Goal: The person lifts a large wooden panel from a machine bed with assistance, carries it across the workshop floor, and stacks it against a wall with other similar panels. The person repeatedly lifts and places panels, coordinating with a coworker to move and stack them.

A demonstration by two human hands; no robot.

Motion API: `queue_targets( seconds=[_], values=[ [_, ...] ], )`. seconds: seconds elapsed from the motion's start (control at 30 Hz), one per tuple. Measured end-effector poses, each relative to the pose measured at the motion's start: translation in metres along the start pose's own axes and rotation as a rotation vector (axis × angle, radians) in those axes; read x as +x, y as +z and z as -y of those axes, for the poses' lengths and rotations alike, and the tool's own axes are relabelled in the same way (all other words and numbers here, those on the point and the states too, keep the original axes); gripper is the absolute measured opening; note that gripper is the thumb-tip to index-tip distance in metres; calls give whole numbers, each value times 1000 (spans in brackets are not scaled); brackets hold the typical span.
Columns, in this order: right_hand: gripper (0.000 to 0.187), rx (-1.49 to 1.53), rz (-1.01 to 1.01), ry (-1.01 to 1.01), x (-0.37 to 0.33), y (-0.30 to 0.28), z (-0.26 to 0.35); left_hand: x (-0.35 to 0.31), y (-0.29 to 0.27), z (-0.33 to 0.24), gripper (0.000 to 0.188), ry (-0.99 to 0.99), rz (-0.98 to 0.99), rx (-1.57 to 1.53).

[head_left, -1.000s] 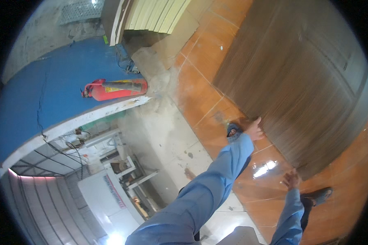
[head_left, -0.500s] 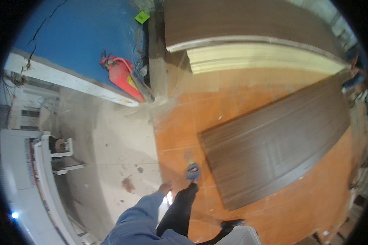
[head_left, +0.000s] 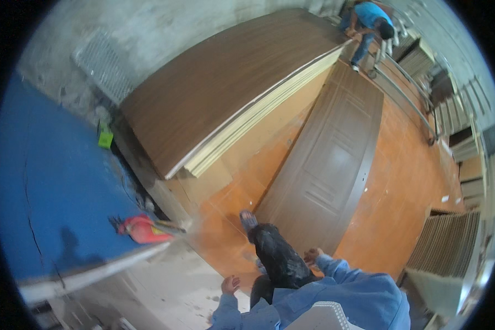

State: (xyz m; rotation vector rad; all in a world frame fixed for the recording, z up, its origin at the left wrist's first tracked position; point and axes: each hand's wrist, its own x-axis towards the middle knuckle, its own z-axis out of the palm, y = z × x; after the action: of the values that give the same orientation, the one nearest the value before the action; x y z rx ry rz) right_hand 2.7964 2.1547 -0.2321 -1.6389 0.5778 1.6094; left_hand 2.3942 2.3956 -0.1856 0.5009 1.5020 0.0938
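My left hand (head_left: 231,284) hangs over the pale floor, loosely curled with its fingers a little apart and nothing in it. Above the near end of a brown door panel (head_left: 330,159) is my right hand (head_left: 313,256), also empty, its fingers partly spread; whether it touches the panel I cannot tell. The panel has embossed rectangles and lies flat on the orange floor, running away from me. My foot in a grey slipper (head_left: 248,221) stands beside its near left corner.
A large stack of brown panels (head_left: 231,71) with cream edges lies left of the door panel. A co-worker (head_left: 370,25) bends at its far end beside a metal cart (head_left: 407,93). A red fire extinguisher (head_left: 144,229) is at left, and stacked boards (head_left: 445,242) stand at right.
My view has swung right and up, bringing the co-worker and cart into sight. Both my hands, one barely visible before, now show in front of me. The door panel appears lengthwise ahead.
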Motion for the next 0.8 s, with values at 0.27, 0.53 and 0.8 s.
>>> queue_targets(
  seconds=[0.27,0.53,0.8],
  values=[
    [25,-425,-219,-134,132,172,286,40,-1,-254,38,267,-65,68],
    [33,-204,181,-264,184,370,507,133,-32,-413,29,388,-125,475],
    [32,-229,156,-138,168,442,558,203,-35,-619,27,733,-515,461]
  ],
)
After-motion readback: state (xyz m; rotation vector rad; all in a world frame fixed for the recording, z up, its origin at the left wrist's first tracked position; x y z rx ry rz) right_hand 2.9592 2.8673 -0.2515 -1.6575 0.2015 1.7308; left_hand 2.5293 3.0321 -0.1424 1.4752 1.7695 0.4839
